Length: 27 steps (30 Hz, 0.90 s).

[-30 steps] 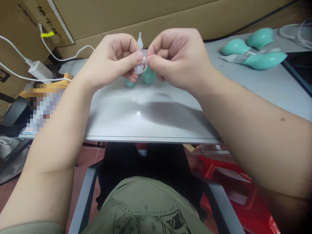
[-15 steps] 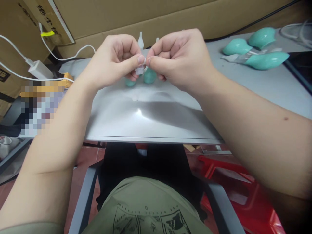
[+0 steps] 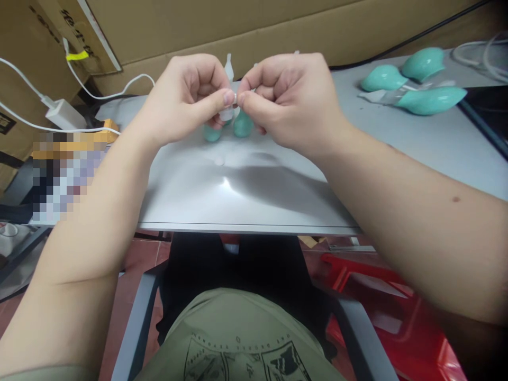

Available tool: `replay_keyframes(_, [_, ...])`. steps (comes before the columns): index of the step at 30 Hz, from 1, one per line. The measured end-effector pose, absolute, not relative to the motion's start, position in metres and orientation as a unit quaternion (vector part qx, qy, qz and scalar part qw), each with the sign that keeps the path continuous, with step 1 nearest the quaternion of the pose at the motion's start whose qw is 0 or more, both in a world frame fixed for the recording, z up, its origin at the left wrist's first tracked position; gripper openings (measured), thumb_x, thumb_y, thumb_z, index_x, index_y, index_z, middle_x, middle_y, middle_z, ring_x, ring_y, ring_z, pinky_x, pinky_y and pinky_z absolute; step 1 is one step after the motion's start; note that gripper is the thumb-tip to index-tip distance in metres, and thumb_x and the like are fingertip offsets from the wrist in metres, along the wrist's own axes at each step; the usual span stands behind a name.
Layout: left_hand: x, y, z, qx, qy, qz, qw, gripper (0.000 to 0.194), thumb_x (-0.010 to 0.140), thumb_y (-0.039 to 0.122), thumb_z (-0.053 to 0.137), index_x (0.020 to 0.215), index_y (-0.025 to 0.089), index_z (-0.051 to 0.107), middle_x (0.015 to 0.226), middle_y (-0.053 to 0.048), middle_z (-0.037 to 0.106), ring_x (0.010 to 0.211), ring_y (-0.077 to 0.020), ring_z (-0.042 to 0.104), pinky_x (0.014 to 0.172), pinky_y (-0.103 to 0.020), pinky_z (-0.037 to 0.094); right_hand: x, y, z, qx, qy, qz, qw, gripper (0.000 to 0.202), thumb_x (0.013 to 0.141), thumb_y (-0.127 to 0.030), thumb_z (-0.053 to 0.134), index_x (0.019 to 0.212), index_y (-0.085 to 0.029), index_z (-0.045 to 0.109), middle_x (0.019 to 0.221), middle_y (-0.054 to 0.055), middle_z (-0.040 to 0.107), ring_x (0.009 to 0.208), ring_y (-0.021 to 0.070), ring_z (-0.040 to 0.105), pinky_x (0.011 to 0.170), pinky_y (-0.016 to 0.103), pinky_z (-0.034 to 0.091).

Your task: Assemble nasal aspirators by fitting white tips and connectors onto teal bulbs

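My left hand (image 3: 200, 98) pinches a small clear plastic piece (image 3: 227, 114) between thumb and fingers above the table. Close against it, my right hand (image 3: 283, 98) is closed in a pinch at the piece's side; whatever lies between its fingertips is too small and covered to name. Behind the hands stand teal bulb aspirators (image 3: 243, 125) with pale pointed tips, partly hidden by my fingers. A small round translucent bit (image 3: 219, 161) lies on the table in front of them.
Three more teal bulb aspirators (image 3: 432, 100) lie at the right rear of the grey table (image 3: 246, 206). A white charger (image 3: 66, 115) with cables is at the left. A cardboard wall (image 3: 222, 26) rises behind; a red plastic stool (image 3: 373, 307) stands below right.
My right hand and forearm have shifted very slightly. Both hands stay together at the clear plastic piece; the view has moved a touch.
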State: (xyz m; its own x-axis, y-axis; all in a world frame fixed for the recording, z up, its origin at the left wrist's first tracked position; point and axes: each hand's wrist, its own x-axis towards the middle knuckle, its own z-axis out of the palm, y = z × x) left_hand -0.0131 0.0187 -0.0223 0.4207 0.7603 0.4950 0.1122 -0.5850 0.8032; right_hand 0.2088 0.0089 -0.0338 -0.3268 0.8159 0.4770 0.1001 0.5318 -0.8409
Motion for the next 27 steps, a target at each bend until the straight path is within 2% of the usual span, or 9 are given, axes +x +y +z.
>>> replay_keyframes(3, [-0.011, 0.014, -0.019, 0.764, 0.281, 0.450, 0.368, 0.021, 0.094, 0.028, 0.101, 0.085, 0.025, 0.082, 0.078, 0.000, 0.083, 0.069, -0.0180, 0.081, 0.065, -0.032, 0.068, 0.209, 0.010, -0.036, -0.308, -0.738, 0.362, 0.478, 0.033, 0.105, 0.008, 0.064, 0.087, -0.020, 0.063, 0.059, -0.008, 0.051, 0.053, 0.0082, 0.040, 0.056, 0.028, 0.027])
replay_keyframes(5, [-0.009, 0.011, -0.017, 0.766, 0.286, 0.444, 0.366, 0.021, 0.095, 0.028, 0.099, 0.085, 0.025, 0.080, 0.077, 0.000, 0.081, 0.068, -0.0179, 0.080, 0.065, -0.033, 0.067, 0.209, 0.011, -0.039, -0.303, -0.742, 0.361, 0.477, 0.032, 0.105, 0.006, 0.064, 0.089, -0.021, 0.061, 0.061, -0.008, 0.048, 0.054, 0.0086, 0.036, 0.055, 0.028, 0.025])
replay_keyframes(7, [-0.008, 0.010, -0.017, 0.769, 0.297, 0.444, 0.351, 0.027, 0.096, 0.034, 0.100, 0.084, 0.026, 0.077, 0.078, -0.001, 0.080, 0.069, -0.0190, 0.079, 0.066, -0.036, 0.065, 0.210, 0.014, -0.042, -0.298, -0.745, 0.362, 0.475, 0.029, 0.107, 0.000, 0.065, 0.091, -0.023, 0.060, 0.063, -0.007, 0.048, 0.055, 0.0107, 0.037, 0.052, 0.029, 0.025])
replay_keyframes(11, [-0.007, 0.019, -0.025, 0.775, 0.300, 0.449, 0.328, 0.048, 0.095, 0.059, 0.107, 0.086, 0.029, 0.072, 0.082, -0.004, 0.082, 0.069, -0.0203, 0.073, 0.069, -0.041, 0.063, 0.210, 0.018, -0.046, -0.299, -0.756, 0.356, 0.462, 0.025, 0.109, -0.012, 0.071, 0.093, -0.026, 0.058, 0.067, -0.005, 0.049, 0.057, 0.0136, 0.038, 0.052, 0.030, 0.023])
replay_keyframes(14, [-0.011, 0.031, -0.034, 0.781, 0.291, 0.439, 0.335, 0.057, 0.089, 0.072, 0.110, 0.086, 0.030, 0.070, 0.077, -0.003, 0.078, 0.067, -0.0207, 0.070, 0.070, -0.043, 0.063, 0.210, 0.021, -0.047, -0.311, -0.762, 0.346, 0.451, 0.024, 0.107, -0.009, 0.070, 0.094, -0.024, 0.058, 0.070, -0.004, 0.052, 0.062, 0.0131, 0.037, 0.056, 0.030, 0.024])
replay_keyframes(19, [-0.015, 0.033, -0.036, 0.780, 0.311, 0.425, 0.337, 0.057, 0.094, 0.073, 0.106, 0.093, 0.028, 0.071, 0.079, -0.002, 0.076, 0.073, -0.0219, 0.072, 0.083, -0.048, 0.065, 0.212, 0.018, -0.043, -0.316, -0.758, 0.373, 0.431, 0.022, 0.106, -0.009, 0.071, 0.095, -0.024, 0.058, 0.066, -0.004, 0.055, 0.061, 0.0144, 0.042, 0.056, 0.031, 0.027])
replay_keyframes(23, [-0.013, 0.023, -0.026, 0.778, 0.285, 0.425, 0.364, 0.058, 0.088, 0.074, 0.110, 0.090, 0.029, 0.074, 0.080, -0.003, 0.078, 0.071, -0.0222, 0.073, 0.071, -0.042, 0.061, 0.209, 0.011, -0.033, -0.331, -0.749, 0.398, 0.414, 0.029, 0.109, -0.002, 0.061, 0.094, -0.025, 0.054, 0.059, -0.007, 0.054, 0.051, 0.0135, 0.042, 0.051, 0.031, 0.027])
replay_keyframes(27, [-0.011, 0.019, -0.021, 0.778, 0.266, 0.423, 0.380, 0.062, 0.084, 0.079, 0.111, 0.087, 0.028, 0.075, 0.082, -0.003, 0.082, 0.072, -0.0211, 0.073, 0.068, -0.039, 0.061, 0.205, 0.008, -0.026, -0.343, -0.740, 0.417, 0.401, 0.038, 0.108, 0.008, 0.055, 0.089, -0.026, 0.052, 0.054, -0.010, 0.053, 0.046, 0.0111, 0.041, 0.048, 0.027, 0.031])
